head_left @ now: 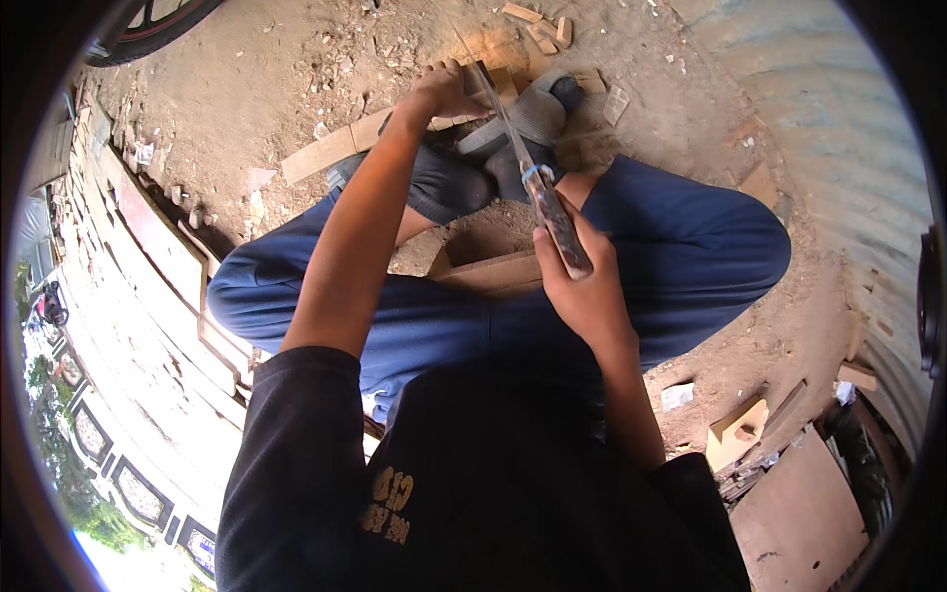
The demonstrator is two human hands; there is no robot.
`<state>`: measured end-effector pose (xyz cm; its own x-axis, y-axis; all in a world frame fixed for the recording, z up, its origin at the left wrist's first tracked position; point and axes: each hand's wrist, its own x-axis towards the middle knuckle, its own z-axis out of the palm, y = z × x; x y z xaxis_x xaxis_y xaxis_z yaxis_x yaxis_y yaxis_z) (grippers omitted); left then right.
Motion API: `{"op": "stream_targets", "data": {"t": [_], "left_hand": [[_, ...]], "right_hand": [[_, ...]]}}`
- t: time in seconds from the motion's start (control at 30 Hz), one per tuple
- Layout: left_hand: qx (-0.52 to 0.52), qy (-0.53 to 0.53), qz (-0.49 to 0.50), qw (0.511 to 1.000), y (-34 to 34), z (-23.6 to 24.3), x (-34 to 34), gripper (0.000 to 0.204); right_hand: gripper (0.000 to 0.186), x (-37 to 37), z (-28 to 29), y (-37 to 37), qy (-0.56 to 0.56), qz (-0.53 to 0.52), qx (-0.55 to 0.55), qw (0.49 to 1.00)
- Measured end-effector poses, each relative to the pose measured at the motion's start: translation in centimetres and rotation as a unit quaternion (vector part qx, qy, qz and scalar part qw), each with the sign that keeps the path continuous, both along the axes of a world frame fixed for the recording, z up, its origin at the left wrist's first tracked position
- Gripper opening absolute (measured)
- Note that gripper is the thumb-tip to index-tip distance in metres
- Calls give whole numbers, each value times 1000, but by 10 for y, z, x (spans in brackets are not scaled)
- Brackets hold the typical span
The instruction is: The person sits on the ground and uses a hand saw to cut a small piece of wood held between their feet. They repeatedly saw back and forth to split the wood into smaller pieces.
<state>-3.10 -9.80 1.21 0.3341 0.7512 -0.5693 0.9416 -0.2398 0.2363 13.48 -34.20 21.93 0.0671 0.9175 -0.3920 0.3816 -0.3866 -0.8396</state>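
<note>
My right hand [584,281] is wrapped around the worn handle of a handsaw [557,222]. Its narrow blade points away from me, past my feet, toward the far ground. Beside the blade, my left hand [441,91] is closed on a small piece of wood [479,75] with a dark face. The blade runs close along this piece; whether it touches cannot be made out. A light wooden strip [321,155] lies on the ground beyond my crossed legs, partly hidden by my left arm and feet. My feet in grey footwear [538,113] are close to the wood.
Several small wood offcuts [545,37] and sawdust lie at the far side. A corrugated metal sheet [838,128] stands along the right. At the upper left is a wheel [148,35]. Boards [148,237] lie on the left, and a flat panel [799,513] at lower right.
</note>
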Motion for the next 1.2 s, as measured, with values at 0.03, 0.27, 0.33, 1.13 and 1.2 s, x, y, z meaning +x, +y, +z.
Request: {"op": "stream_targets", "data": {"t": [0.03, 0.27, 0.33, 1.13, 1.2], "left_hand": [[10, 4, -7, 1000, 3, 4, 0, 115], [2, 8, -27, 1000, 2, 9, -1, 114], [1, 3, -28, 1000, 2, 8, 1, 115], [54, -68, 398, 913, 2, -8, 3, 58], [69, -60, 418, 904, -4, -7, 10, 57]], "right_hand": [[38, 1, -3, -4, -3, 0, 21, 1000], [38, 5, 6, -13, 21, -9, 7, 1000], [38, 4, -5, 13, 12, 2, -30, 999], [43, -9, -25, 41, 24, -5, -33, 999], [44, -10, -21, 24, -1, 7, -3, 1000]]}}
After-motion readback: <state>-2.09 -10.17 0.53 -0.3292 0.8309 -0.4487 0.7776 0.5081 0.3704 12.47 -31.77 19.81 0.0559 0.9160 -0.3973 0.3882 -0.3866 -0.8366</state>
